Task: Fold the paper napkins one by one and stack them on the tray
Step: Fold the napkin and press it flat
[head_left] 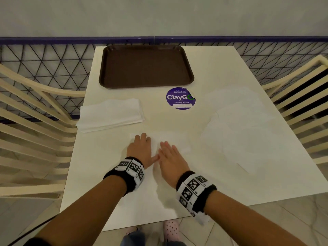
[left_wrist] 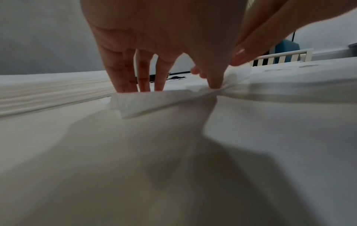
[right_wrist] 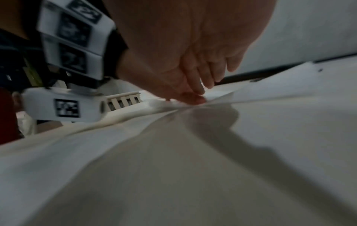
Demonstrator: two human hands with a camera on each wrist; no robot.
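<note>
Both hands lie flat, fingers straight, on a thin white paper napkin (head_left: 170, 141) spread on the smooth white table (head_left: 106, 174). The left hand (head_left: 140, 150) presses its near-left part, and the right hand (head_left: 171, 157) presses just beside it, thumbs nearly touching. Ahead of the left hand sits a squared stack of folded napkins (head_left: 111, 114). Farther ahead, the brown rounded-corner plastic tray (head_left: 146, 67). Loose, crumpled napkins (head_left: 237, 125) lie right of the right hand.
</note>
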